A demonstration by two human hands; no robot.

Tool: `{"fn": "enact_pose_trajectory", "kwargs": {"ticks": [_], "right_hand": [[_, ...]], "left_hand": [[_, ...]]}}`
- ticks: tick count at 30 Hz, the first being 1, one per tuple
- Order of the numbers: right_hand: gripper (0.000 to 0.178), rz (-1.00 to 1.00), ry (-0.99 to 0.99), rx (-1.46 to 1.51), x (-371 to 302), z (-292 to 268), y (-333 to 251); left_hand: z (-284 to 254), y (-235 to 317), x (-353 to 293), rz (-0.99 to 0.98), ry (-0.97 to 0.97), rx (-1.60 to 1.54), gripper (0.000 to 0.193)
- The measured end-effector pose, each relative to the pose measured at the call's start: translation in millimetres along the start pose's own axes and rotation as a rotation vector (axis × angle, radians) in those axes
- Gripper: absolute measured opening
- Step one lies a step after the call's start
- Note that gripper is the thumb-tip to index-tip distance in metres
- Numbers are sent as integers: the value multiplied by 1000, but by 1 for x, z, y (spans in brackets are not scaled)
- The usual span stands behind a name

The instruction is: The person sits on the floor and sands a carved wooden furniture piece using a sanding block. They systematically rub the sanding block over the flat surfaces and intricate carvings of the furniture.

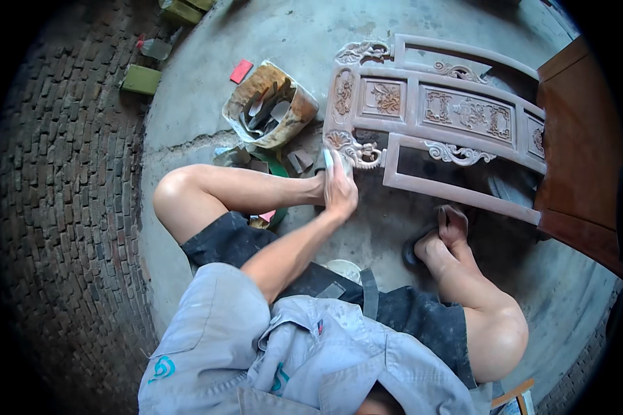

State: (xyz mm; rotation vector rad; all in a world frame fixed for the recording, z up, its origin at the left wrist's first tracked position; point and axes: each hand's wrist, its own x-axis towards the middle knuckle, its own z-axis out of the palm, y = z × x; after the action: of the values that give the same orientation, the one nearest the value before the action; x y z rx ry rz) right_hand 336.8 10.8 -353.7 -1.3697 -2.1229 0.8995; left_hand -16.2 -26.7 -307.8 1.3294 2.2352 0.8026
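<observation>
My left hand (pixel 340 190) reaches up to the near left corner of a carved wooden furniture panel (pixel 412 104). Its fingers press together round the carved end piece, beside a scrolled openwork carving (pixel 367 155). Something pale lies along the fingertips; I cannot make out whether it is a wrap or a separate piece. The panel has a dull, dusty pinkish-brown surface with raised floral carvings and open slots. My right hand does not show.
A stained square bucket (pixel 277 104) holds tools, with a red piece (pixel 241 71) beyond it. Scraps lie by my left shin. A smooth brown wooden piece (pixel 581 159) meets the panel's right end. My foot (pixel 453 223) lies below the panel. Brick paving (pixel 76 187) covers the left.
</observation>
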Motion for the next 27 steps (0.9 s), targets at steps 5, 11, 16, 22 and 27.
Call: {"fn": "enact_pose_trajectory", "kwargs": {"ticks": [5, 11, 16, 22, 27], "right_hand": [[18, 8, -5, -58, 1, 1, 5], [19, 0, 14, -22, 2, 4, 1], [21, 25, -12, -33, 0, 2, 0], [18, 38, -8, -13, 1, 0, 1], [19, -3, 18, -36, -2, 3, 6]], "left_hand": [[-12, 5, 56, 28, 79, -112, 70], [-5, -1, -45, 407, -20, 115, 70], [-30, 8, -1, 536, -167, 269, 83], [-42, -13, -19, 404, -18, 214, 75], [-48, 9, 28, 614, -247, 301, 77]]}}
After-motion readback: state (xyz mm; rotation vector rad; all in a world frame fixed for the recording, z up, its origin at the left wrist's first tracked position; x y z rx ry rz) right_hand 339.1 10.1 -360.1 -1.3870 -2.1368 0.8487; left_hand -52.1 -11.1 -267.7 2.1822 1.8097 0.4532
